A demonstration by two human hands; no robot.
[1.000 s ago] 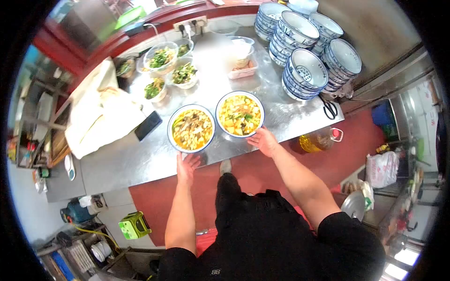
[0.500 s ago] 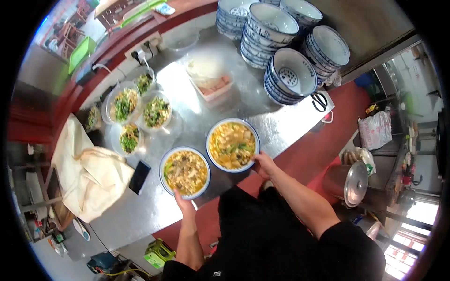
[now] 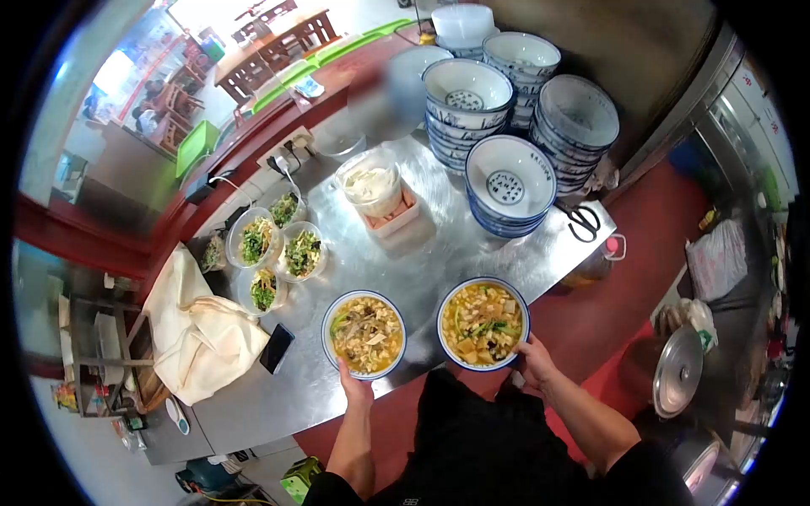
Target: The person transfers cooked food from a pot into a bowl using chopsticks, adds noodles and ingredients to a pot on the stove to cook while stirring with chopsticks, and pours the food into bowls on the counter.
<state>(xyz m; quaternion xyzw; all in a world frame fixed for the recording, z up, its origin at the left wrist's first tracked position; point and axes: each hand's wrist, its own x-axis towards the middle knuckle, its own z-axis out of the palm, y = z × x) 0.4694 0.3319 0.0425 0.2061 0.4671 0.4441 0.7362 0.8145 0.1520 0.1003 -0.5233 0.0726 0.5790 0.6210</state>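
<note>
My left hand (image 3: 354, 388) grips the near rim of a blue-rimmed bowl of noodle soup (image 3: 364, 335) at the steel counter's front edge. Thumb on the rim, its other fingers are hidden under the bowl. A second bowl of noodle soup (image 3: 483, 324), with tofu-like pieces and greens, is held at its right side by my right hand (image 3: 534, 361). That bowl overlaps the counter edge in view; whether it still touches the counter I cannot tell. The two bowls are apart, both roughly level and full.
Stacks of blue-and-white bowls (image 3: 509, 181) stand at the back right, near black scissors (image 3: 582, 223). Several clear tubs of chopped greens (image 3: 301, 253), a cream cloth (image 3: 198, 337) and a phone (image 3: 277, 348) lie left. A lidded pot (image 3: 677, 371) stands to the right.
My head view has tilted up and shifted. The gap between the bowls has widened, with the right bowl drawn rightward and toward me. Both hands keep their hold.
</note>
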